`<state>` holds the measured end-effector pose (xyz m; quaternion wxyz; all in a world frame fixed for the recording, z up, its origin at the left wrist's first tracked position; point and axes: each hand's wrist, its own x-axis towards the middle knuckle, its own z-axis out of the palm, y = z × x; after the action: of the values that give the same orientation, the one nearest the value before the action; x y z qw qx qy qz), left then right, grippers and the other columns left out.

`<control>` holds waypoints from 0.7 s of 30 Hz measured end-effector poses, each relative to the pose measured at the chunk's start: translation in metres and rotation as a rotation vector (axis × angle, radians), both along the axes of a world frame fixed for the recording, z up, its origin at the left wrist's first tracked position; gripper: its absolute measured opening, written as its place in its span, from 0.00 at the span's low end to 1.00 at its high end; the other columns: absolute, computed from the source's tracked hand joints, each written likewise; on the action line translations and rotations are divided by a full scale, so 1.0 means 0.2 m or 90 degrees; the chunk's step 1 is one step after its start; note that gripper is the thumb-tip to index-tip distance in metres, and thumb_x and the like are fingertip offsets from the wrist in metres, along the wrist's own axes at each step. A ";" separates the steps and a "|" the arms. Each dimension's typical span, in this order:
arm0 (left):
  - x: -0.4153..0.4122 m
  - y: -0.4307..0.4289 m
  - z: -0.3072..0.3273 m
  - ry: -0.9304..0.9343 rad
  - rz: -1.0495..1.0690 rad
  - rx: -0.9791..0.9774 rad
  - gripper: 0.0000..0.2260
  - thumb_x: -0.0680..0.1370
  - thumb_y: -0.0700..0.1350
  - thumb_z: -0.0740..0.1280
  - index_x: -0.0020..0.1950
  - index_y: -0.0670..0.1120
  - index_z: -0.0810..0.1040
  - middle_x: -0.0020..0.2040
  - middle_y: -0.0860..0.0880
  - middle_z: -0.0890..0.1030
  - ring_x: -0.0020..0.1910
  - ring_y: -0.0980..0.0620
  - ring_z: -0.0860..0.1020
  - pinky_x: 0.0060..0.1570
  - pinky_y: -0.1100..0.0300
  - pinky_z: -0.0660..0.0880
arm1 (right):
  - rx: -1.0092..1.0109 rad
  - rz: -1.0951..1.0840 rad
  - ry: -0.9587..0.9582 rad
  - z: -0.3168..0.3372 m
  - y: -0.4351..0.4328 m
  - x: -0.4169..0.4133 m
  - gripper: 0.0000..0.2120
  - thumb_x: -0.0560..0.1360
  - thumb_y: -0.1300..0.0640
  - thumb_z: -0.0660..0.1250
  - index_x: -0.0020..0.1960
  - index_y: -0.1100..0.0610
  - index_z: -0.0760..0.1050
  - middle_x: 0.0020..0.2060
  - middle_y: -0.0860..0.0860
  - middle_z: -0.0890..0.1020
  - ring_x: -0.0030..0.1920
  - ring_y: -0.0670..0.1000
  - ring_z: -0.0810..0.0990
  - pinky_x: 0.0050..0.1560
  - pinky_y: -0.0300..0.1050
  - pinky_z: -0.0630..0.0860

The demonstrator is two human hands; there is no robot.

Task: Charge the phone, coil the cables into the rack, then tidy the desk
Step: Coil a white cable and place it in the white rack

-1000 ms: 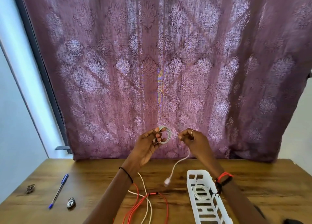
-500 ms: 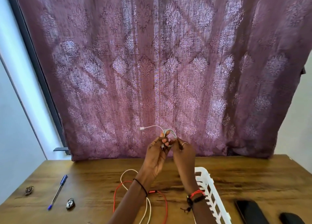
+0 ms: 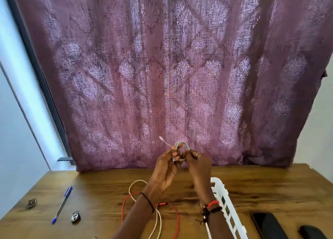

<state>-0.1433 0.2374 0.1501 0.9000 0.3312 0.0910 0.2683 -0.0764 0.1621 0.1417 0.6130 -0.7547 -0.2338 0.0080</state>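
Above desk: both hands pinch coiled white cable; no legible writing, seemingly

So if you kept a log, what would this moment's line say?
step: coiling | both hands: left hand, right hand hold white cable coil above desk | white rack: at right | red cable: loose

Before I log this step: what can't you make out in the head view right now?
- Rack: near end cut off by the bottom edge; contents hidden behind the right hand and wrist.
- White cable coil: partly covered by both hands' fingers; left hand.
- Phone: cut off at the bottom edge; no cable seen at it.
- Small metal objects: too small to identify.
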 end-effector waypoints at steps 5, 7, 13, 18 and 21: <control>0.00 0.04 0.00 0.028 -0.017 0.025 0.16 0.81 0.36 0.54 0.43 0.37 0.81 0.29 0.49 0.74 0.26 0.57 0.76 0.31 0.63 0.78 | 0.035 0.026 0.071 -0.06 0.06 0.05 0.25 0.64 0.38 0.61 0.52 0.52 0.80 0.40 0.51 0.85 0.41 0.53 0.84 0.43 0.58 0.80; -0.02 0.06 0.00 0.063 -0.031 0.069 0.14 0.81 0.37 0.54 0.45 0.38 0.78 0.30 0.49 0.75 0.28 0.56 0.76 0.33 0.62 0.79 | 0.009 0.022 0.081 -0.06 0.07 0.05 0.16 0.69 0.46 0.65 0.53 0.51 0.79 0.42 0.51 0.85 0.43 0.53 0.84 0.46 0.58 0.80; -0.06 0.14 -0.05 0.163 -0.099 0.172 0.12 0.78 0.39 0.57 0.53 0.38 0.78 0.40 0.46 0.80 0.41 0.47 0.80 0.55 0.46 0.73 | 0.029 0.059 0.135 -0.03 0.06 0.01 0.12 0.74 0.69 0.61 0.55 0.58 0.74 0.48 0.56 0.81 0.47 0.55 0.81 0.48 0.49 0.78; -0.10 0.14 -0.08 0.191 -0.063 0.256 0.08 0.80 0.37 0.58 0.48 0.41 0.77 0.33 0.52 0.82 0.32 0.57 0.81 0.32 0.61 0.78 | 0.132 0.079 0.262 -0.05 0.07 0.01 0.12 0.72 0.70 0.64 0.44 0.53 0.76 0.40 0.54 0.82 0.38 0.50 0.80 0.32 0.39 0.75; -0.10 0.19 -0.12 0.204 -0.046 0.310 0.06 0.79 0.39 0.60 0.48 0.42 0.77 0.36 0.53 0.82 0.39 0.56 0.81 0.43 0.55 0.79 | 0.197 0.132 0.372 -0.04 0.06 0.01 0.14 0.73 0.73 0.61 0.43 0.55 0.76 0.27 0.48 0.78 0.24 0.43 0.69 0.22 0.34 0.62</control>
<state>-0.1632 0.2753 0.1254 0.7770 0.5787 0.1533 0.1945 -0.0742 0.1741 0.1336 0.7569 -0.5910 -0.1227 0.2506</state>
